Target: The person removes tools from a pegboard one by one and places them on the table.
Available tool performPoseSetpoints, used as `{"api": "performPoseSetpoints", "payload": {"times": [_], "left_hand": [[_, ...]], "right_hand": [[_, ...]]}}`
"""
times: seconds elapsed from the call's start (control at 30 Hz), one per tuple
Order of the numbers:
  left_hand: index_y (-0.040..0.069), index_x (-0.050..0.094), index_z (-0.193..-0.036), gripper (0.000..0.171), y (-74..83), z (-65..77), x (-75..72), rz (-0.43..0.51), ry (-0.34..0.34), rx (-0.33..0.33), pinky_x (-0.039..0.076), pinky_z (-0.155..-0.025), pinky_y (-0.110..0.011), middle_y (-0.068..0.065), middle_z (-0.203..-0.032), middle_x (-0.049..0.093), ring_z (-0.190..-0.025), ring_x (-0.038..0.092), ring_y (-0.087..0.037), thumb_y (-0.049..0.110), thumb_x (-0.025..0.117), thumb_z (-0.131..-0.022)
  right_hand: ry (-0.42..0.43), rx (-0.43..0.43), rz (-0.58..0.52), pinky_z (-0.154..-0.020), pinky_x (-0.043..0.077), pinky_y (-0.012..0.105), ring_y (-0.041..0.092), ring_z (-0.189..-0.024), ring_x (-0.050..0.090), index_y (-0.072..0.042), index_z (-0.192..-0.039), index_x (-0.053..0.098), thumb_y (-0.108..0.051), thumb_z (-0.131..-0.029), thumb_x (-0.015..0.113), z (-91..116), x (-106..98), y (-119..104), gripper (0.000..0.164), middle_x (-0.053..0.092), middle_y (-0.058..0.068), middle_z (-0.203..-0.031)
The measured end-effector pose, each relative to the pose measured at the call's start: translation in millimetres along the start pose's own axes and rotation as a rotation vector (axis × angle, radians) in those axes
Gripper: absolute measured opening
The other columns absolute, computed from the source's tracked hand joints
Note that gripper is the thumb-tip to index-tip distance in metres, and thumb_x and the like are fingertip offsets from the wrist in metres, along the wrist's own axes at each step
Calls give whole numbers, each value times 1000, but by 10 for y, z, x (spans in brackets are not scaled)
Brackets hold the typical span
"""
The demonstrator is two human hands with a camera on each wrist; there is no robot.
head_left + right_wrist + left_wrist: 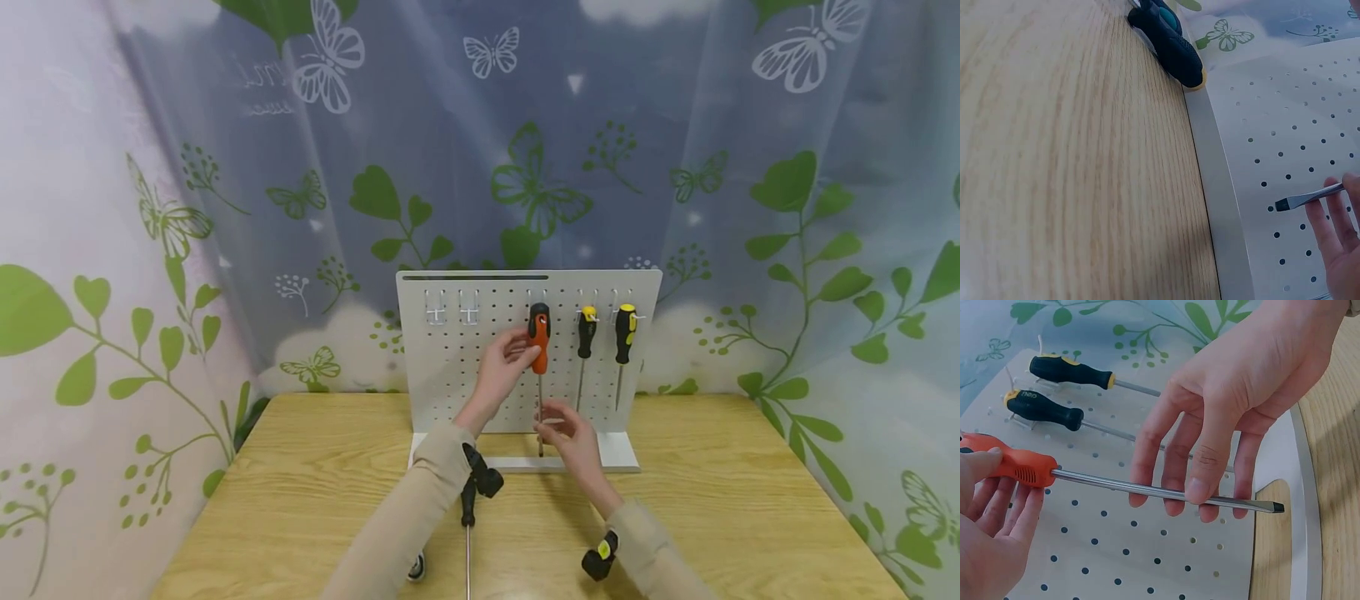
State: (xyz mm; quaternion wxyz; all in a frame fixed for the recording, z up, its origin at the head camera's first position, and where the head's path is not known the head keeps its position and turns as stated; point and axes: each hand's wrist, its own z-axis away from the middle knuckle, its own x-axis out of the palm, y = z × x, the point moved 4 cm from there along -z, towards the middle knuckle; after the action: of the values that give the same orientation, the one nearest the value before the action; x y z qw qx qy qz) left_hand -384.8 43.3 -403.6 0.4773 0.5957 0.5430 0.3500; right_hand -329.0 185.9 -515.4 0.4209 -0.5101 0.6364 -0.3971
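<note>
Orange screwdriver (542, 340) upright before the pegboard (480, 400), just right of the frame's centre. Gripped at the handle by the left hand (501, 367), pinched low on the shaft by the right hand (574, 440), presumably to steady the long blade and hold the handle's end level with the hooks (469, 314). Two black-and-yellow screwdrivers (587, 337) hung handle-up farther right, probably spaced for easy reach. Black-handled screwdriver (468, 507) on the surface (300, 500), lower centre.
</note>
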Motion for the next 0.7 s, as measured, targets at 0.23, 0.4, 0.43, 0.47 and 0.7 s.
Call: {"api": "performPoseSetpoints", "payload": {"times": [0.23, 0.4, 0.43, 0.47, 0.7], "left_hand": [[4, 58, -137, 42, 46, 93, 3, 14, -30, -32, 56, -100, -36, -15, -132, 65, -121, 63, -29, 17, 68, -99], [2, 56, -139, 44, 78, 149, 2, 23, -48, -39, 57, -97, -34, -18, -131, 64, -120, 63, -31, 18, 67, -99], [2, 56, -139, 44, 84, 158, 2, 28, -49, -42, 58, -97, -35, -19, -131, 64, -120, 64, -32, 18, 67, -99], [2, 56, -139, 44, 88, 167, 1, 31, -51, -47, 58, -97, -34, -19, -131, 64, -120, 64, -32, 18, 67, -99], [3, 57, -138, 43, 122, 200, 3, 48, -60, -53, 58, -96, -34, -18, -131, 65, -119, 65, -32, 18, 68, -99]], "right_hand": [[-37, -15, -35, -71, 64, 28, 16, -86, 71, 4, -126, 64, 0, -92, 72, 108, -11, -61, 35, 67, 27, -112], [-64, -27, -23, -70, 64, 29, 15, -86, 72, 4, -127, 63, 3, -91, 71, 200, -43, -136, 36, 67, 26, -113], [-72, -30, -22, -70, 64, 29, 15, -87, 72, 4, -127, 63, 3, -92, 71, 217, -48, -152, 36, 67, 26, -113], [-80, -35, -22, -70, 64, 29, 16, -87, 72, 5, -127, 62, 3, -92, 70, 232, -54, -167, 37, 66, 27, -113], [-118, -13, -45, -72, 64, 29, 14, -88, 71, 4, -129, 61, -1, -94, 70, 335, -80, -270, 37, 66, 27, -116]]}}
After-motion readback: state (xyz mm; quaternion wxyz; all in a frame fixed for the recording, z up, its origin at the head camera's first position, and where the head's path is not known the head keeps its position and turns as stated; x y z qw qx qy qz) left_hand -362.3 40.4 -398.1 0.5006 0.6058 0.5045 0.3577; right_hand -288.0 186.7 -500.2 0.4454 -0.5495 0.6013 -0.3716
